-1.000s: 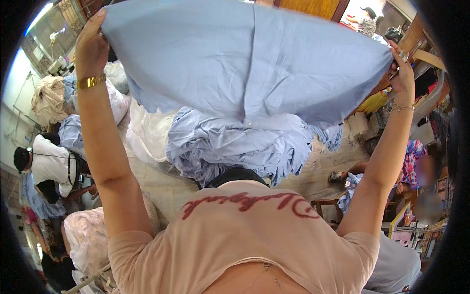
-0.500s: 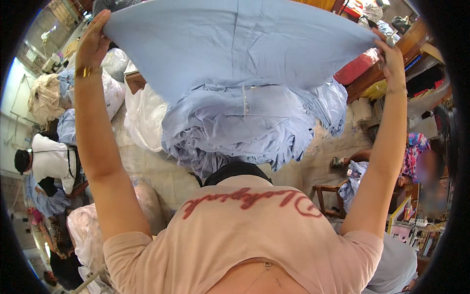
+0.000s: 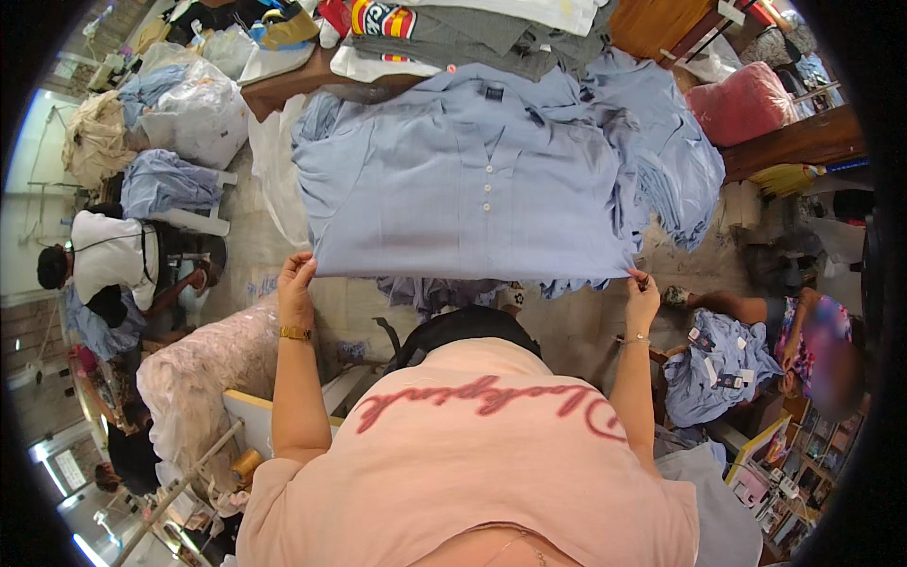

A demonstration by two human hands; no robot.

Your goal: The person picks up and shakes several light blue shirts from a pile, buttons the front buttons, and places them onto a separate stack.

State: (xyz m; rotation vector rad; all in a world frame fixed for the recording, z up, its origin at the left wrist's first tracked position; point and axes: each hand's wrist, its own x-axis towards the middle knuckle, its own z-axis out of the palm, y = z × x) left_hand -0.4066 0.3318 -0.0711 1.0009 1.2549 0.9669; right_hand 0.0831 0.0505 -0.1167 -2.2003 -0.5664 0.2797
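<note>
A light blue shirt with a short row of white buttons lies spread in front of me, its neckline pointing away. My left hand pinches its near left corner. At the near right corner, my right hand grips the hem between thumb and fingers. The hem stretches straight between both hands. Beneath and to the right, more blue garments are heaped, some hanging over the edge. The lower part of that pile shows only partly under the shirt.
Folded grey and white clothes lie beyond the shirt. A red cushion is at the far right. People sit on both sides: one in a white top, another beside blue garments. A wrapped bundle stands near left.
Both hands have come down and closer together from high up. The raised shirt now lies spread over the pile, its hem drawn toward me.
</note>
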